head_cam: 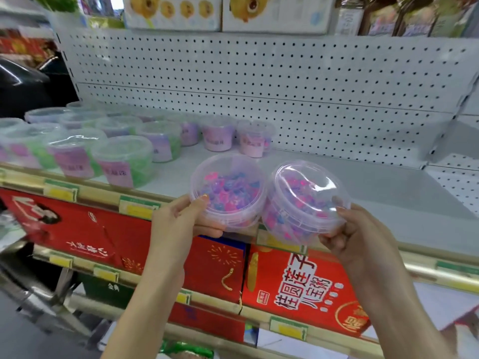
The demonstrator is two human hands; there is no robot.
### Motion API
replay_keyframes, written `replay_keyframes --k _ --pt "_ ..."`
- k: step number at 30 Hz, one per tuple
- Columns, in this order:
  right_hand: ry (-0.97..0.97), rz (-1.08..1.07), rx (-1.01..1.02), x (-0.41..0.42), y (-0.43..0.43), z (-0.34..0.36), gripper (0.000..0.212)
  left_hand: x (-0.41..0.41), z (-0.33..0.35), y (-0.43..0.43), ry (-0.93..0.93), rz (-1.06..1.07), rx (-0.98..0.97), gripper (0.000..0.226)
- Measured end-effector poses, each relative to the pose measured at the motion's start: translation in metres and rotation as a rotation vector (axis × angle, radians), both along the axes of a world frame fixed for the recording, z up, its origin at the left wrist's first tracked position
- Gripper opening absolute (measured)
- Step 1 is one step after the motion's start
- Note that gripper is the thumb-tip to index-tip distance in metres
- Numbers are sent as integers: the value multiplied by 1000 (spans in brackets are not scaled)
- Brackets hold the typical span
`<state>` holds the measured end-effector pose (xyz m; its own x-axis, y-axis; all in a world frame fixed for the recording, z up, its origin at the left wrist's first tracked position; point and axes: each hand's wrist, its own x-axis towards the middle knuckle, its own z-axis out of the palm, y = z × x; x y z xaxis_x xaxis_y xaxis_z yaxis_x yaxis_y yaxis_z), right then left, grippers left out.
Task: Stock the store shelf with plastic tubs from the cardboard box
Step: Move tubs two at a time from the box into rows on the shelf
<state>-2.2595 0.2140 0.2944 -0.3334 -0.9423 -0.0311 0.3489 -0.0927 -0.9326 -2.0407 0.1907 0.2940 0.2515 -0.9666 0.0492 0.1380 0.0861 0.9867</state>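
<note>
My left hand point(178, 221) grips a clear plastic tub point(228, 193) of pink and purple beads, thumb on its lid. My right hand point(355, 229) grips a second, similar tub point(303, 203), tilted toward me. Both tubs hover side by side over the front edge of the white shelf point(350, 187). Several tubs with green and purple contents point(121, 159) stand in rows on the shelf's left part. Smaller pink tubs point(255, 138) stand behind them near the pegboard. The cardboard box is not in view.
A white pegboard back wall point(259, 79) rises behind the shelf. Bare shelf surface lies to the right of the tubs. Red gift boxes point(298, 288) fill the shelf below. Yellow price tags point(137, 209) line the shelf rail. Printed boxes point(171, 11) sit above.
</note>
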Motion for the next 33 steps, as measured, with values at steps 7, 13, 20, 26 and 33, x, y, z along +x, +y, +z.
replay_keyframes --k 7,13,20,26,33 --pt "63 -14 12 23 -59 2 15 24 6 -59 60 -8 10 13" --pt "181 -30 68 25 -98 -6 16 39 1 -110 33 -30 62 19" --pt "414 -190 89 12 -123 -13 19 46 -10 -142 -285 34 22 42" --pt "1169 -484 -234 22 -108 -1 35 51 -8 -132 -997 278 -411 54" --pt "1672 -336 -177 56 -126 -10 52 35 -9 -151 -1209 -114 -573 54"
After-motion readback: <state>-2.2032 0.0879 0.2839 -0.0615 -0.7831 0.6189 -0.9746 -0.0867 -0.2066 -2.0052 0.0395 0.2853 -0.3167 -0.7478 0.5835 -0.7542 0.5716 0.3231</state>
